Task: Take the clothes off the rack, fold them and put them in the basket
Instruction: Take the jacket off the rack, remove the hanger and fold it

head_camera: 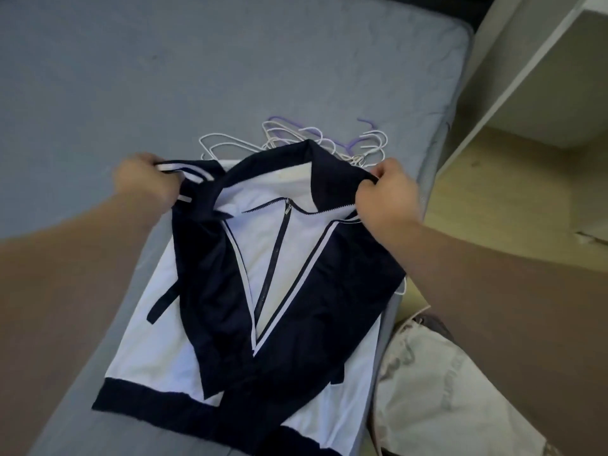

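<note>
Fingers (149, 161) of our left hand (144, 182) and right hand (386, 195) are clamping the jacket (329, 307) by its shoulders | navy with white panels, stripes, half-open zip | lying on the grey bed (230, 77), just before hangers (296, 136)

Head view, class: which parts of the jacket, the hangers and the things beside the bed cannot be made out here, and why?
In the head view:
The jacket: bottom hem cut off by the lower edge.
The hangers: near ends hidden behind the jacket's collar; their count is unclear.
The left hand: fingertips hidden in its grip on the sleeve, blurred.
The pale fabric thing: partly covered by the right forearm; basket or not, cannot tell.
</note>
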`<act>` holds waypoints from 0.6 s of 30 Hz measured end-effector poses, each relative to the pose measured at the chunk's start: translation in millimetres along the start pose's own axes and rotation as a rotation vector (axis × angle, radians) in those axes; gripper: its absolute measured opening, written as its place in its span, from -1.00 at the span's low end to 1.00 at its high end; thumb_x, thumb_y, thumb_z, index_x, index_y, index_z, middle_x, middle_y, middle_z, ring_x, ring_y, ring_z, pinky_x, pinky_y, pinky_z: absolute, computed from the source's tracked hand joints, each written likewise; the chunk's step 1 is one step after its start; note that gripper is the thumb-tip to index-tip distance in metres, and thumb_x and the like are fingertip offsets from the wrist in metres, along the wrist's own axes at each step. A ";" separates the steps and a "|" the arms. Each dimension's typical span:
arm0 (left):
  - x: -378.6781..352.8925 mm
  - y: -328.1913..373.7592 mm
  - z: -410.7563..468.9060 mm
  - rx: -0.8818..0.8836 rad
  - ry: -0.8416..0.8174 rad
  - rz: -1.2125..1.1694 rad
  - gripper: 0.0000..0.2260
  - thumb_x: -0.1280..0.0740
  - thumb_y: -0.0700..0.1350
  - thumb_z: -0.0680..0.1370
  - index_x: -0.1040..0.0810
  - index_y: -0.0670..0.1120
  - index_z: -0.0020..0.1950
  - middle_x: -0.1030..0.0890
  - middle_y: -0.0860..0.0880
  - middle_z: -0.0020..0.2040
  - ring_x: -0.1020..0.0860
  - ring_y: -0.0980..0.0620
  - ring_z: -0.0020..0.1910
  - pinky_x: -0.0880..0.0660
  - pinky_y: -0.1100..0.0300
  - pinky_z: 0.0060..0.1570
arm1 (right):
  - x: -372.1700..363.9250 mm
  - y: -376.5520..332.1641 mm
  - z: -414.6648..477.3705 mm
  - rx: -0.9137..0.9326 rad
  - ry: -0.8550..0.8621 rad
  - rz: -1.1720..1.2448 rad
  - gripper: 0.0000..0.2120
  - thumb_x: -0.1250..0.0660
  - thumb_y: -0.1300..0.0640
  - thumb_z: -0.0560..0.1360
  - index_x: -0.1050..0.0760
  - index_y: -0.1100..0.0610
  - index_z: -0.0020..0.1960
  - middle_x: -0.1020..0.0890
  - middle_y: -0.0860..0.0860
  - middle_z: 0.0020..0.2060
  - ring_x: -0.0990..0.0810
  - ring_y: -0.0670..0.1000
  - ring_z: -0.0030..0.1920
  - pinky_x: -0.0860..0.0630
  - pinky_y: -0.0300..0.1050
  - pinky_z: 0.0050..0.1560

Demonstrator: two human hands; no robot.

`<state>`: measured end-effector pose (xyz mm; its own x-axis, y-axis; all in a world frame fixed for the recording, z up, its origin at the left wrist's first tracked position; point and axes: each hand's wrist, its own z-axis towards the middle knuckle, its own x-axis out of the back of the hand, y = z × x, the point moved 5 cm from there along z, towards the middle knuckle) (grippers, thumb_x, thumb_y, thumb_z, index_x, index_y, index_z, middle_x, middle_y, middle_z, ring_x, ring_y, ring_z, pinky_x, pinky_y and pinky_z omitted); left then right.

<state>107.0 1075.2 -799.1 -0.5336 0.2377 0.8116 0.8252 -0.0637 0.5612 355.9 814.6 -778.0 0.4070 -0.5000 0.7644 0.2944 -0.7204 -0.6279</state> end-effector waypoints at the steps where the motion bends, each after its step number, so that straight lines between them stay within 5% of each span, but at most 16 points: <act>1: 2.7 -9.8 -2.6 -0.017 0.031 0.042 -0.82 -0.35 -0.18 0.53 -0.62 -0.14 0.12 -0.63 -0.18 -0.02 -0.59 -0.19 -0.02 -0.46 0.06 -0.04 | -1.3 2.0 -14.5 0.070 -0.002 -0.066 -0.95 -0.16 0.16 0.53 -0.34 0.03 -0.03 -0.49 -0.07 -0.22 -0.43 0.07 -0.23 -0.31 -0.09 -0.21; 5: 5.8 -59.2 -15.8 -0.151 -0.015 0.267 -0.82 -0.32 -0.32 0.51 -0.64 -0.19 0.07 -0.65 -0.23 0.05 -0.59 -0.32 0.03 -0.51 -0.07 0.07 | -45.2 20.6 -102.1 0.541 -0.150 -0.396 -0.92 -0.10 0.01 0.47 -0.29 0.00 -0.14 -0.49 -0.05 -0.35 -0.43 0.06 -0.38 -0.31 0.01 -0.09; 9: -3.7 -113.5 -43.5 -0.206 -0.149 0.574 -0.80 -0.32 -0.34 0.42 -0.55 -0.17 0.02 -0.53 -0.23 0.05 -0.53 -0.29 -0.06 -0.53 -0.14 -0.01 | -101.8 52.6 -197.9 0.826 -0.552 -0.526 -0.80 -0.09 -0.02 0.49 -0.43 0.05 -0.08 -0.53 0.00 -0.33 -0.36 0.08 -0.42 -0.29 0.01 -0.24; 12: -11.9 -149.3 -67.3 -0.223 -0.258 0.876 -0.84 -0.26 -0.26 0.48 -0.47 -0.16 0.05 -0.45 -0.17 0.06 -0.46 -0.24 0.00 -0.50 -0.08 0.01 | -118.7 70.4 -240.9 0.949 -0.805 -0.560 -0.77 -0.12 0.00 0.62 -0.41 0.13 0.11 -0.58 0.10 -0.08 -0.38 0.13 -0.23 -0.26 0.05 -0.12; 16: -20.8 -180.3 -102.9 -0.198 -0.357 1.237 -0.76 -0.17 -0.12 0.56 -0.46 0.00 0.20 -0.44 0.00 0.17 -0.40 -0.11 0.21 -0.44 0.06 0.15 | -127.5 80.5 -263.9 1.018 -0.876 -0.540 -0.80 -0.19 0.02 0.61 -0.41 0.15 0.06 -0.57 0.10 -0.15 -0.43 0.14 -0.25 -0.32 0.03 -0.13; 18: -21.8 -182.9 -118.0 -0.152 -0.376 1.409 -0.71 -0.19 -0.09 0.56 -0.44 0.05 0.28 -0.46 0.04 0.23 -0.34 -0.15 0.32 -0.37 -0.02 0.25 | -127.6 84.6 -267.8 1.031 -0.878 -0.553 -0.78 -0.15 -0.01 0.63 -0.39 0.15 0.09 -0.57 0.10 -0.13 -0.45 0.15 -0.22 -0.33 0.05 -0.10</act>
<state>-54.1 967.4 -900.3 0.7779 0.1257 0.6157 0.5725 -0.5456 -0.6120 97.4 688.7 -889.6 0.3125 0.4397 0.8420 0.9069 0.1257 -0.4022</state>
